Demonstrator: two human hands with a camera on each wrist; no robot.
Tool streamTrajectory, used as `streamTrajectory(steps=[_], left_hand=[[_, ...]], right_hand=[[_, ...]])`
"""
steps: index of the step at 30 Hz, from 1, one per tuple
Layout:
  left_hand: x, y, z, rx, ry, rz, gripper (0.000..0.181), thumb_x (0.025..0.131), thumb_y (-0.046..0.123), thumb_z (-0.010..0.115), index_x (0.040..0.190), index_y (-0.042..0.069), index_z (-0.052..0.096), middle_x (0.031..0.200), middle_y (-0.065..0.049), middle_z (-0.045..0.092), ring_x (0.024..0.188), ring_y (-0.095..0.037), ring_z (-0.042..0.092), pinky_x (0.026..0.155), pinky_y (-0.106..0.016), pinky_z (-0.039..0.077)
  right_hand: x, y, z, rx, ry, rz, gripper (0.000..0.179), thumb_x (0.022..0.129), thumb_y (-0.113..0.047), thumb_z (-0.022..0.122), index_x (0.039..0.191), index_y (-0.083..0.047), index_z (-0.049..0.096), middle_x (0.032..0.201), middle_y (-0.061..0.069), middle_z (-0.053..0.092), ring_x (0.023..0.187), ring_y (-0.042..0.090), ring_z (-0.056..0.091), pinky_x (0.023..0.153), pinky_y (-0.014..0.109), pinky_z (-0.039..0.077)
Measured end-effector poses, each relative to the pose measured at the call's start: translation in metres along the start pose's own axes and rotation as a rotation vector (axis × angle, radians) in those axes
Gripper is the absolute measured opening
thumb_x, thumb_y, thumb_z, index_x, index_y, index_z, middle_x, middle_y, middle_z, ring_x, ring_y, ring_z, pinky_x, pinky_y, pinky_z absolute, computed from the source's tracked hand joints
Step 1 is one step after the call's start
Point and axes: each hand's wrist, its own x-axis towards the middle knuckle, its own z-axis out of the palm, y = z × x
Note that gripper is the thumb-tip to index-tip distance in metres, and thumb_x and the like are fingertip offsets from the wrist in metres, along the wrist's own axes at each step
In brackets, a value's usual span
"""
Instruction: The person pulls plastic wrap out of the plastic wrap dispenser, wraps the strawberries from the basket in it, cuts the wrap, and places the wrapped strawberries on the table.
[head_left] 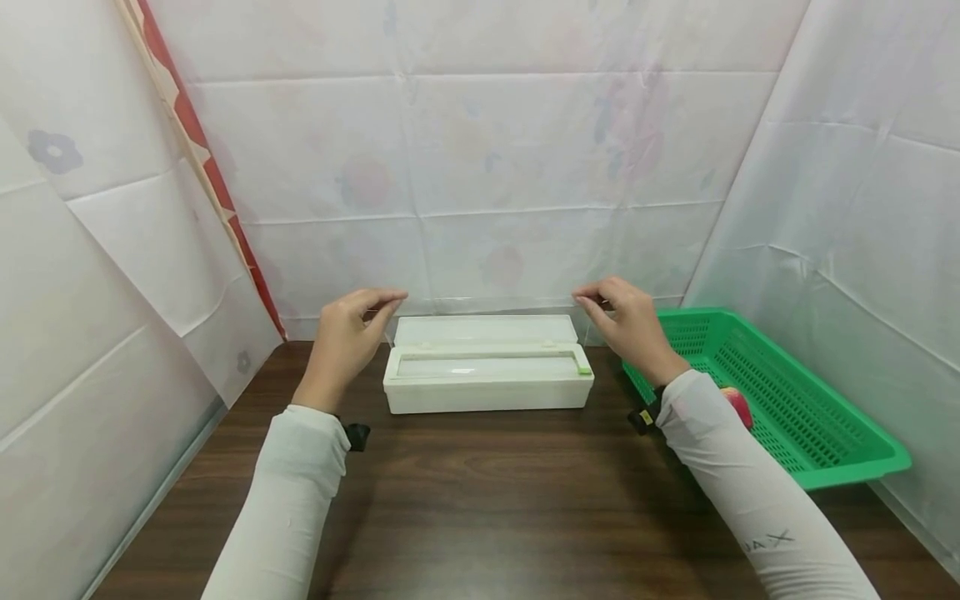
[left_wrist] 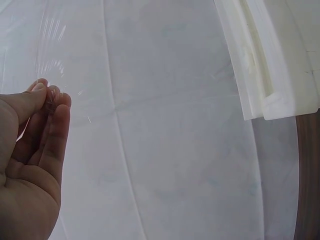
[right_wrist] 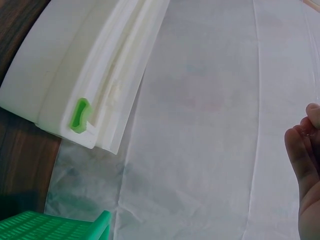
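Observation:
A white cling film dispenser sits on the table with its lid raised at the back. A small green slide cutter is at the right end of its front rim. Above the lid, clear cling film stretches across between the two hands. My left hand pinches its left edge between thumb and fingertips; the left wrist view shows the film bunched there. At the other side, my right hand pinches the film's right edge. Most of the film is too transparent to trace.
A green plastic basket stands on the right, partly behind the right forearm, with a red object in it. The dark wooden table is bounded by pale sheets at the back and sides.

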Motion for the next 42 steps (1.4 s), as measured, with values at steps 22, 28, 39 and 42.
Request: streamTrajectory(steps=[22,28,39,42], left_hand=[[0.002,0.004,-0.005,0.000,0.012,0.015,0.017,0.096,0.009,0.069,0.111,0.006,0.077,0.104,-0.010,0.074,0.094,-0.023,0.070,0.081,-0.040,0.058],[0.004,0.005,-0.006,0.002,0.008,0.018,0.017,0.096,0.009,0.069,0.111,0.007,0.077,0.106,-0.009,0.073,0.095,-0.023,0.069,0.083,-0.040,0.058],[0.004,0.006,-0.008,0.003,0.017,0.025,0.018,0.096,0.008,0.069,0.112,0.006,0.077,0.105,-0.010,0.073,0.095,-0.024,0.070,0.082,-0.041,0.058],[0.005,0.007,-0.009,0.004,0.023,0.028,0.018,0.095,0.007,0.069,0.112,0.006,0.077,0.105,-0.010,0.074,0.094,-0.024,0.070,0.082,-0.041,0.058]], right_hand=[[0.003,-0.003,-0.006,0.001,0.017,-0.001,0.010,0.094,-0.007,0.071,0.103,-0.006,0.075,0.093,0.003,0.068,0.083,0.015,0.063,0.072,0.030,0.054],[0.003,-0.003,-0.008,-0.002,0.013,0.013,0.010,0.095,-0.009,0.070,0.104,-0.008,0.076,0.094,0.001,0.068,0.083,0.013,0.063,0.072,0.027,0.053],[0.003,-0.005,-0.011,-0.002,0.021,-0.005,0.011,0.094,-0.008,0.071,0.104,-0.007,0.076,0.094,0.002,0.069,0.082,0.013,0.063,0.071,0.025,0.052],[0.005,-0.005,-0.011,0.004,0.029,-0.011,0.011,0.094,-0.007,0.071,0.103,-0.006,0.076,0.093,0.003,0.069,0.082,0.014,0.064,0.071,0.024,0.052]])
